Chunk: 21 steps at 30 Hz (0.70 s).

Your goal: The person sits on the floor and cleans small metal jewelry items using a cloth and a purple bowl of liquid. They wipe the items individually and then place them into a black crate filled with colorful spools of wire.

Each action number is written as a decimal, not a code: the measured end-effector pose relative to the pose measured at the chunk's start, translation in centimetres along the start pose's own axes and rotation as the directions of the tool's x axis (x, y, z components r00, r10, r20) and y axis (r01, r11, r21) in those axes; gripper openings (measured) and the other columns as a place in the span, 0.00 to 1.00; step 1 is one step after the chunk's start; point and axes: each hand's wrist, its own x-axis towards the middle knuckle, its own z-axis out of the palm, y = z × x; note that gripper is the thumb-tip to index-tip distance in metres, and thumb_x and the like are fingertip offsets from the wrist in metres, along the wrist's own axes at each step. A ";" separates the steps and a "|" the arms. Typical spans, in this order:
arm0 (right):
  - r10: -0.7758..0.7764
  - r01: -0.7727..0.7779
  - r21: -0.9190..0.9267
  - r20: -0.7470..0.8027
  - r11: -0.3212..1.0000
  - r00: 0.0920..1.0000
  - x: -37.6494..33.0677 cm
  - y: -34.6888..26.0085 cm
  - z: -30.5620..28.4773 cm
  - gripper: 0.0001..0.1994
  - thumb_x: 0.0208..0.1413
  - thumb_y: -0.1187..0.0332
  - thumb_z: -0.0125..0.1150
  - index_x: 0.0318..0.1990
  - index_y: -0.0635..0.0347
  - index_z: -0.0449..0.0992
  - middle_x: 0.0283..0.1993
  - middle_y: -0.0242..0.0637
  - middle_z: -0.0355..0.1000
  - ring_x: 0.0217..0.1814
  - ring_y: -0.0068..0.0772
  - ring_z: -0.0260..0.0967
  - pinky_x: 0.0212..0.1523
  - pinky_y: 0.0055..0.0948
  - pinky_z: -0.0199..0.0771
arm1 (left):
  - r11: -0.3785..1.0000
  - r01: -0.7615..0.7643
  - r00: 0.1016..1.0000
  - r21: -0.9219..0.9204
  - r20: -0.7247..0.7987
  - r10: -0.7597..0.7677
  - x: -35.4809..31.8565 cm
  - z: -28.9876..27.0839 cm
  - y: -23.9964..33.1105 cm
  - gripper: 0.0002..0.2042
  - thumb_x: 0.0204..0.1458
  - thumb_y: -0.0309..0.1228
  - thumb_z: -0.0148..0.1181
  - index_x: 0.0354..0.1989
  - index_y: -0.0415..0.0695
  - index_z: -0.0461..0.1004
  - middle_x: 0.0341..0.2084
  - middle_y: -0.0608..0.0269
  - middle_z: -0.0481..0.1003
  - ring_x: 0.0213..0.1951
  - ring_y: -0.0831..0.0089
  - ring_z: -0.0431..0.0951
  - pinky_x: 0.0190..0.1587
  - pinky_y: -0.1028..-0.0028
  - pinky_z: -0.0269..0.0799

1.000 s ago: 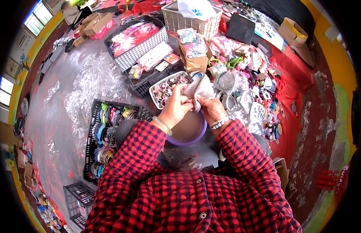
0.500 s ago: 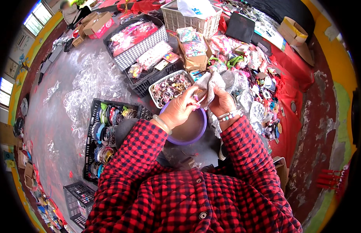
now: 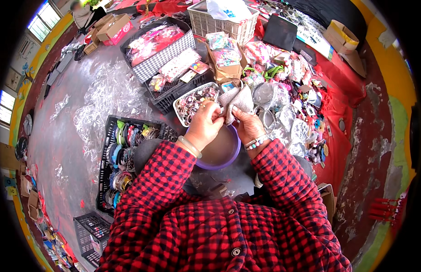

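Observation:
My left hand (image 3: 204, 123) is closed, its thumb and fingers pinched together beside the cloth. What it pinches is hidden by the fingers. My right hand (image 3: 250, 126) grips a grey-beige cloth (image 3: 239, 100), which is bunched up and folds over above the fingertips. Both hands meet over the far part of a purple basin (image 3: 214, 167) with cloudy brownish water (image 3: 217, 153) in it. Just beyond the left hand stands a white basket (image 3: 176, 110) full of hair ties and bands in mixed colours.
At the left stands a black crate (image 3: 103, 167) of coloured headbands. Dark crates (image 3: 163, 102) and an open cardboard box (image 3: 228, 72) stand farther off. Clear plastic bags and small goods (image 3: 287, 118) pile up at the right. Plastic sheeting (image 3: 108, 93) covers floor at the left.
The cloth and my right hand have moved left and a little nearer to me. My left hand has closed in beside the cloth; the thin curved band seen before is now hidden.

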 end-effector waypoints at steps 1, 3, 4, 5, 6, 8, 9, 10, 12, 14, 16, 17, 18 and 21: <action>-0.009 0.009 -0.010 0.010 1.000 1.000 0.1 0.1 -0.2 0.11 0.45 0.75 0.61 0.39 0.58 0.72 0.34 0.30 0.72 0.35 0.25 0.68 0.35 0.25 0.63 | 0.997 -0.068 0.998 0.044 0.000 0.068 0.0 0.0 0.1 0.08 0.40 0.16 0.54 0.29 0.38 0.66 0.29 0.61 0.67 0.28 0.72 0.72 0.32 0.76 0.69; -0.014 0.014 -0.005 0.031 1.000 0.999 0.0 0.2 -0.3 0.12 0.45 0.75 0.61 0.39 0.59 0.72 0.35 0.31 0.72 0.36 0.26 0.68 0.38 0.26 0.65 | 0.970 -0.203 0.979 0.132 0.008 0.204 -0.1 0.0 0.5 0.07 0.39 0.17 0.54 0.28 0.38 0.67 0.30 0.59 0.66 0.28 0.67 0.73 0.31 0.75 0.69; -0.008 0.007 0.010 0.045 1.000 0.999 -0.3 0.1 0.3 0.12 0.45 0.75 0.61 0.40 0.60 0.72 0.36 0.32 0.72 0.37 0.26 0.69 0.40 0.27 0.65 | 0.962 -0.214 0.977 0.169 0.018 0.214 -0.1 -0.1 0.4 0.06 0.39 0.19 0.54 0.28 0.39 0.67 0.30 0.59 0.66 0.29 0.64 0.72 0.32 0.72 0.69; -0.002 0.001 0.026 0.059 1.000 0.998 -0.5 0.0 0.6 0.12 0.46 0.75 0.60 0.40 0.60 0.72 0.37 0.32 0.72 0.38 0.26 0.69 0.41 0.27 0.66 | 0.953 -0.224 0.974 0.205 0.028 0.224 -0.1 -0.2 0.3 0.06 0.40 0.21 0.55 0.28 0.40 0.68 0.31 0.58 0.66 0.31 0.60 0.72 0.32 0.69 0.69; 0.000 -0.003 0.035 0.068 0.999 0.998 -0.4 0.1 0.5 0.12 0.46 0.75 0.60 0.40 0.61 0.72 0.37 0.33 0.72 0.39 0.27 0.69 0.42 0.27 0.66 | 0.942 -0.235 0.972 0.241 0.038 0.233 -0.1 -0.3 0.2 0.05 0.41 0.23 0.55 0.28 0.41 0.68 0.31 0.57 0.67 0.32 0.57 0.71 0.33 0.66 0.69; 0.000 -0.004 0.053 0.084 0.999 0.996 0.0 0.3 0.1 0.12 0.46 0.76 0.60 0.41 0.63 0.72 0.38 0.34 0.72 0.40 0.28 0.69 0.44 0.28 0.66 | 0.926 -0.285 0.958 0.247 0.085 0.272 0.1 -0.4 0.3 0.06 0.39 0.21 0.54 0.28 0.39 0.67 0.29 0.56 0.67 0.29 0.58 0.72 0.31 0.67 0.68; -0.009 0.004 0.049 0.086 0.999 0.996 0.0 0.3 0.0 0.12 0.46 0.76 0.59 0.41 0.63 0.71 0.38 0.35 0.72 0.40 0.28 0.69 0.44 0.28 0.66 | 0.918 -0.310 0.950 0.249 0.109 0.291 0.1 -0.5 0.3 0.06 0.39 0.20 0.54 0.28 0.38 0.67 0.27 0.56 0.68 0.28 0.58 0.72 0.29 0.68 0.68; -0.016 0.012 0.045 0.088 0.999 0.996 0.1 0.3 -0.1 0.12 0.46 0.76 0.59 0.41 0.64 0.71 0.38 0.35 0.72 0.40 0.28 0.69 0.43 0.28 0.66 | 0.939 -0.253 0.965 0.233 0.133 0.227 0.1 -0.5 0.5 0.06 0.39 0.21 0.54 0.28 0.38 0.67 0.26 0.56 0.68 0.28 0.59 0.72 0.30 0.69 0.68; -0.024 0.019 0.054 0.085 0.998 0.996 0.2 0.3 -0.2 0.11 0.47 0.77 0.58 0.41 0.65 0.71 0.38 0.36 0.72 0.39 0.29 0.69 0.43 0.28 0.66 | 0.969 -0.134 0.978 0.206 0.182 0.097 0.1 -0.7 0.9 0.06 0.41 0.21 0.54 0.29 0.39 0.67 0.25 0.55 0.69 0.27 0.60 0.73 0.30 0.69 0.68; -0.023 0.018 0.076 0.077 0.997 0.997 0.3 0.1 -0.3 0.11 0.48 0.77 0.57 0.40 0.67 0.71 0.38 0.38 0.72 0.39 0.30 0.69 0.43 0.29 0.66 | 0.996 0.035 0.985 0.078 0.168 -0.048 0.1 -0.9 2.0 0.05 0.43 0.23 0.55 0.29 0.39 0.67 0.24 0.56 0.70 0.28 0.61 0.73 0.30 0.69 0.68; -0.015 0.008 0.105 0.057 0.994 0.998 0.3 -0.1 -0.5 0.10 0.48 0.77 0.56 0.40 0.67 0.70 0.38 0.38 0.71 0.39 0.31 0.69 0.43 0.30 0.66 | 0.993 0.105 0.979 0.050 0.172 -0.112 0.1 -0.9 2.4 0.05 0.44 0.24 0.55 0.29 0.39 0.67 0.24 0.56 0.71 0.28 0.61 0.73 0.29 0.70 0.68; -0.006 0.001 0.124 0.042 0.992 0.999 0.4 -0.3 -0.6 0.10 0.49 0.76 0.56 0.40 0.67 0.70 0.38 0.39 0.71 0.39 0.32 0.69 0.43 0.30 0.67 | 0.992 0.090 0.979 0.087 0.177 -0.104 0.1 -0.8 2.4 0.05 0.45 0.25 0.55 0.29 0.39 0.67 0.24 0.57 0.71 0.28 0.62 0.74 0.29 0.70 0.68; 0.002 -0.006 0.143 0.026 0.990 1.000 0.5 -0.5 -0.7 0.10 0.49 0.76 0.55 0.40 0.67 0.70 0.38 0.39 0.71 0.39 0.33 0.69 0.43 0.31 0.67 | 0.990 0.074 0.979 0.123 0.182 -0.096 0.1 -0.8 2.4 0.05 0.45 0.26 0.56 0.29 0.39 0.68 0.25 0.57 0.71 0.28 0.62 0.74 0.29 0.71 0.68; 0.001 -0.011 0.194 0.048 0.981 0.999 0.6 -1.5 -0.3 0.11 0.52 0.73 0.51 0.43 0.66 0.69 0.40 0.40 0.70 0.42 0.37 0.67 0.44 0.36 0.67 | 0.954 -0.232 0.968 0.191 0.140 0.208 -0.1 -0.6 1.4 0.04 0.45 0.25 0.56 0.29 0.41 0.70 0.25 0.59 0.71 0.28 0.62 0.73 0.28 0.72 0.68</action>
